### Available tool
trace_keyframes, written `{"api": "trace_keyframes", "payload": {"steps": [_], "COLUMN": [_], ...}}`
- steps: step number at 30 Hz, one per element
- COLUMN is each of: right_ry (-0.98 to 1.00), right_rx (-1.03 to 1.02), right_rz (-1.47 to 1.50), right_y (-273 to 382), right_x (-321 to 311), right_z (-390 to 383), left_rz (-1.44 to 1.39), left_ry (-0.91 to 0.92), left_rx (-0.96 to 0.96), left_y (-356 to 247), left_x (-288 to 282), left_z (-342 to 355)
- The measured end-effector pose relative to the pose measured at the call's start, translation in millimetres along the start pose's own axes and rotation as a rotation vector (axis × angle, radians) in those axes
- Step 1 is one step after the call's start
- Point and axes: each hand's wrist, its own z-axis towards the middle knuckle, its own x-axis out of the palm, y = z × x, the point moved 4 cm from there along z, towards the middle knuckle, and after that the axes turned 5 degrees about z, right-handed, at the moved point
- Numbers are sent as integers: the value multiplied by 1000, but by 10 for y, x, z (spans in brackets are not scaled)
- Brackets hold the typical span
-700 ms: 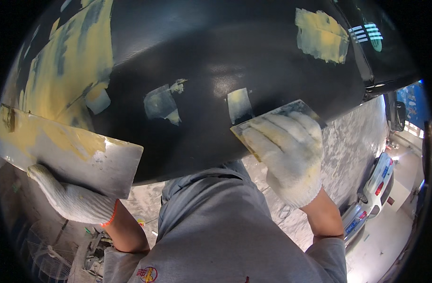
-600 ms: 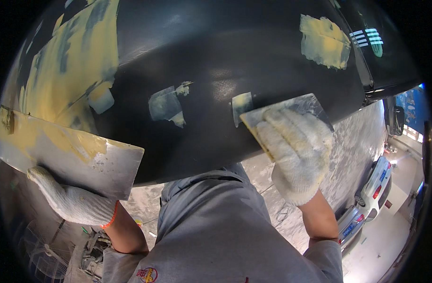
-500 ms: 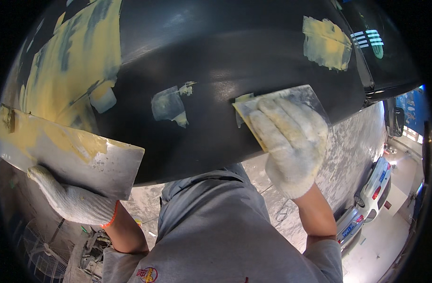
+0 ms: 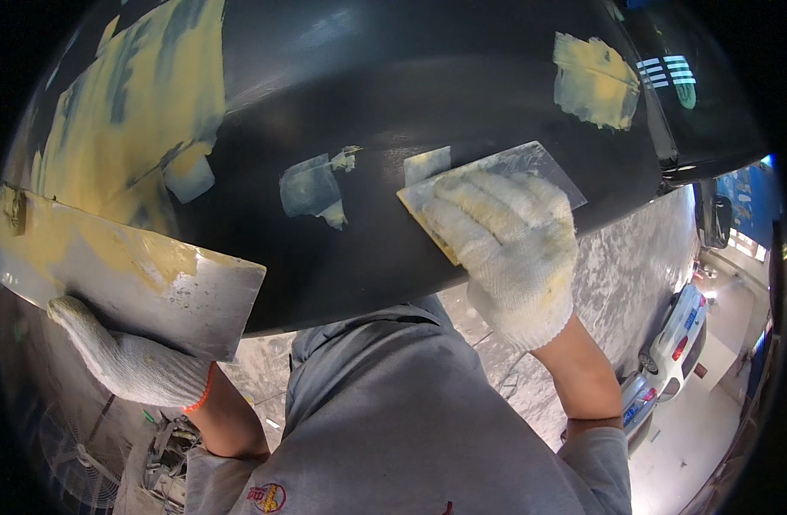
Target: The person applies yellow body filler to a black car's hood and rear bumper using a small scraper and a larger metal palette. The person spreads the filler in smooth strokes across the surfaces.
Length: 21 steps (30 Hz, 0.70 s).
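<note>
A dark car body panel (image 4: 385,94) curves across the upper view, marked with patches of yellow filler. My right hand (image 4: 513,245), in a white knit glove, is closed on a flat putty spreader (image 4: 543,163) with filler along its left edge. The spreader lies against the panel, beside a small thin filler patch (image 4: 428,163). At the left, my gloved left hand (image 4: 123,356) grips a metal mixing board (image 4: 209,300) from below, thumb on its near edge. Yellow filler (image 4: 110,245) is smeared over the board's far part. The left fingers are hidden under it.
A large streaked filler area (image 4: 140,94) covers the panel's left; smaller patches lie mid-panel (image 4: 312,187) and at the right (image 4: 595,81). A floor fan (image 4: 80,459) stands lower left. White cars (image 4: 672,343) are parked on the right, beyond the concrete floor.
My right hand and the spreader have shifted left and slightly away from me along the panel. More of the small filler patch beside the spreader shows. The left hand and board have hardly moved.
</note>
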Motion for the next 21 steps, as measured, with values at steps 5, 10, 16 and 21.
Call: {"api": "trace_keyframes", "payload": {"steps": [5, 10, 16, 21], "right_ry": [73, 143, -104, -421], "right_rx": [-42, -30, 57, 422], "right_rz": [4, 62, 45, 229], "right_y": [27, 55, -62, -333], "right_x": [-18, -83, -637, -784], "right_z": [-167, -377, -428, -589], "left_rz": [-1, -67, 16, -215], "left_ry": [38, 106, 20, 74], "left_rx": [140, 21, 190, 69], "left_y": [-86, -36, -51, 141], "left_x": [96, 47, -131, -208], "left_z": [-49, -107, -172, -220]}}
